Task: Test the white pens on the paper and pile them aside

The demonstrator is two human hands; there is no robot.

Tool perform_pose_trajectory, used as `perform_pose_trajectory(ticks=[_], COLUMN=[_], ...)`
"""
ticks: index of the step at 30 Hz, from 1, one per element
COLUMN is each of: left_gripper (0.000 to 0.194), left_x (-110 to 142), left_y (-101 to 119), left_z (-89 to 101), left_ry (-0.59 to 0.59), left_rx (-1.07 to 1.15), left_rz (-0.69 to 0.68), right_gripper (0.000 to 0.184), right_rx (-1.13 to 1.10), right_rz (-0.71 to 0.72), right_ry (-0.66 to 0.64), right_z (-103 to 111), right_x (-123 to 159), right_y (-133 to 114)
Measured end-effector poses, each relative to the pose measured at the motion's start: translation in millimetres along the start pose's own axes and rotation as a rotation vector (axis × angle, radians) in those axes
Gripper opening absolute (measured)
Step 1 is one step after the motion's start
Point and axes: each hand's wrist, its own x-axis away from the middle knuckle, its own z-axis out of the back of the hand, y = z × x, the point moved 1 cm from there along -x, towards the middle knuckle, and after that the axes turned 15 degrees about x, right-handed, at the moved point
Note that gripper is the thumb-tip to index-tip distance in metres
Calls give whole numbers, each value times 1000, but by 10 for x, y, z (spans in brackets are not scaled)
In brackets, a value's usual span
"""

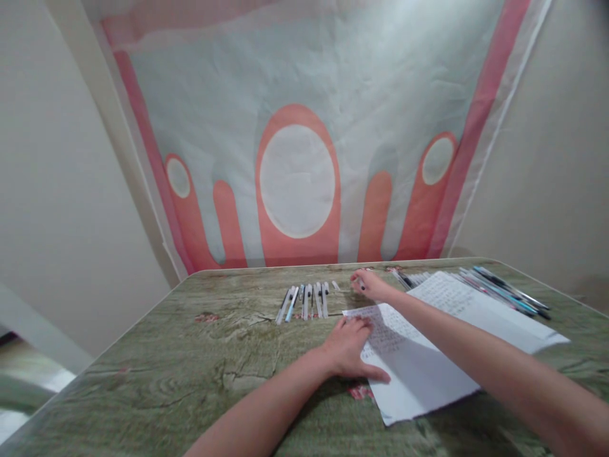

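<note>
My left hand (pixel 349 349) lies flat with fingers spread on the near left corner of a written sheet of white paper (pixel 413 368), pressing it to the table. Farther back, my right hand (pixel 368 284) reaches across the paper and pinches a small dark-tipped pen or pen cap near the table's far edge. To its left, several pens (pixel 304 301) lie side by side in a neat row. A second white sheet (pixel 480 308) lies to the right, overlapping the first.
The table (pixel 190 368) has a green wood-grain covering. More pens (pixel 504 291) lie in a loose bunch at the far right. A white and pink cloth (pixel 297 127) hangs on the wall behind the table.
</note>
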Motion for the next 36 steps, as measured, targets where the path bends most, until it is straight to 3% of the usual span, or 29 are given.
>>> perform_pose_trajectory(ticks=[5, 9, 13, 24, 28, 36], left_gripper=[92, 85, 80, 52, 50, 49], left_x=[52, 36, -7, -75, -77, -77], left_y=[-3, -9, -16, -158, -174, -180], left_z=[62, 89, 103, 108, 111, 95], left_ry=[-41, -63, -56, 42, 53, 60], left_rx=[-2, -2, -23, 54, 65, 60], left_rz=[-40, -70, -101, -95, -87, -104], right_gripper=[24, 24, 23, 19, 19, 18], right_rx=[61, 80, 67, 231, 312, 422], right_rz=[86, 99, 143, 274, 331, 364], right_ry=[99, 161, 199, 133, 80, 116], right_z=[-474, -632, -617, -477, -456, -464], right_x=[-312, -311, -240, -90, -117, -121], right_y=[-42, 1, 38, -148, -194, -195])
